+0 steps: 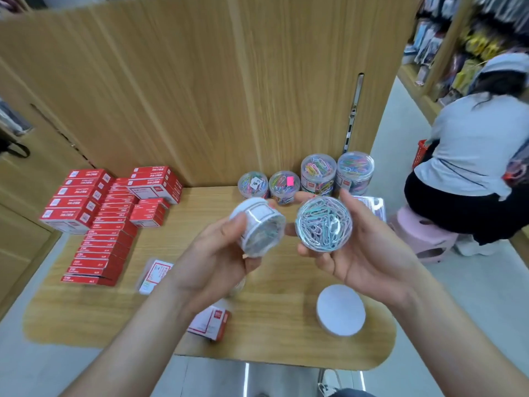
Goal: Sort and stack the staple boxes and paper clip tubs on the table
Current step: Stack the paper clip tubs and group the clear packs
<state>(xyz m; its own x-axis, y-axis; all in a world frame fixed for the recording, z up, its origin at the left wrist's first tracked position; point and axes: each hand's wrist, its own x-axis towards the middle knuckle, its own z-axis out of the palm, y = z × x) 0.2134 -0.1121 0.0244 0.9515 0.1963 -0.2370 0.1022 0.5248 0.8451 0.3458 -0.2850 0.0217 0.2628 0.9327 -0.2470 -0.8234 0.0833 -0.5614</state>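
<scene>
My left hand (217,253) grips a clear paper clip tub with a white label (257,226), tilted on its side above the table. My right hand (363,250) holds a second clear tub of pastel clips (324,224), its round face turned up toward me. Both tubs hover side by side over the middle of the wooden table (286,319). Several tubs of coloured clips (320,174) stand at the far edge by the wooden panel. Red staple boxes (100,224) are stacked in rows on the left side.
A white-lidded tub (340,309) sits near the right front. A red-and-white staple box (210,322) lies at the front edge, and a flat clear pack (153,275) lies left of my forearm. A person (469,179) crouches on a pink stool (426,239) to the right.
</scene>
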